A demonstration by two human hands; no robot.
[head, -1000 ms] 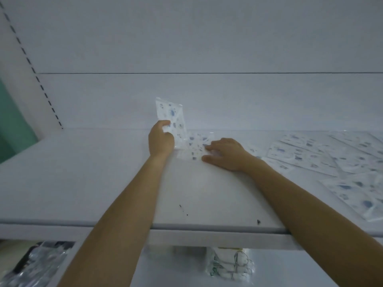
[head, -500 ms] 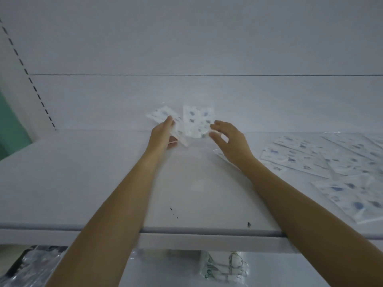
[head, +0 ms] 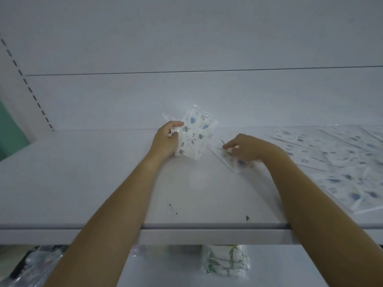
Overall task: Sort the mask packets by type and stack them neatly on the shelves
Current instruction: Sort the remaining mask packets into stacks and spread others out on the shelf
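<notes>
My left hand point(head: 165, 139) grips a small bunch of blue-patterned mask packets point(head: 196, 133), held upright and tilted above the white shelf point(head: 83, 179). To its right, my right hand point(head: 246, 149) presses its curled fingertips on another patterned packet point(head: 234, 162) that lies flat on the shelf. Whether the fingers pinch that packet I cannot tell. More packets of the same print point(head: 342, 158) are spread flat over the right part of the shelf.
The shelf's back panel point(head: 186, 100) rises right behind the hands. A slotted upright point(head: 27, 85) runs along the left. On the shelf below lie a packet with green print point(head: 226, 262) and clear plastic bags point(head: 27, 266).
Both packets that the hands held up now sit together in my left hand. My right hand has let go and dropped to the right onto a flat packet on the shelf.
</notes>
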